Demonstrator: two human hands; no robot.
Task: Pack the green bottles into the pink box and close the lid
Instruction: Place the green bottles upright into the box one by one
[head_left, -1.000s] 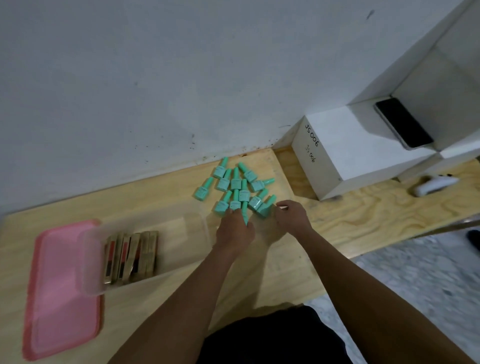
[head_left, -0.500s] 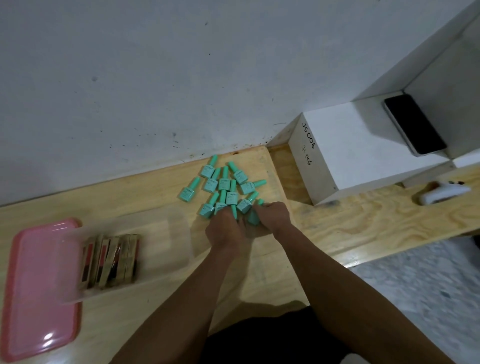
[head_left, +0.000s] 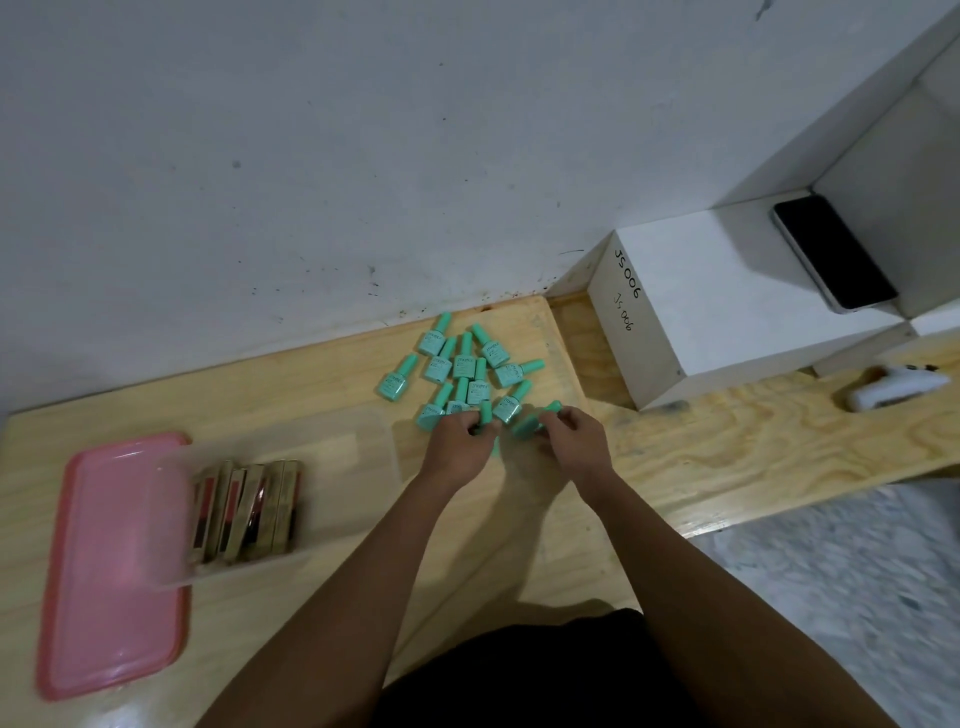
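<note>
Both hands gripping bottles: left hand (head_left: 460, 441) on one, right hand (head_left: 571, 441) on another; pile (head_left: 462, 364) at 12 crowding, risking knock-offs.

Bare table (head_left: 322, 384) lies open between the green bottles (head_left: 464, 366) and the clear box (head_left: 280, 467), wall close behind.

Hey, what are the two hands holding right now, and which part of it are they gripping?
Each grips a green bottle. The left hand closes round one bottle's body, cap poking up; the right hand pinches another bottle near its cap end.
</note>
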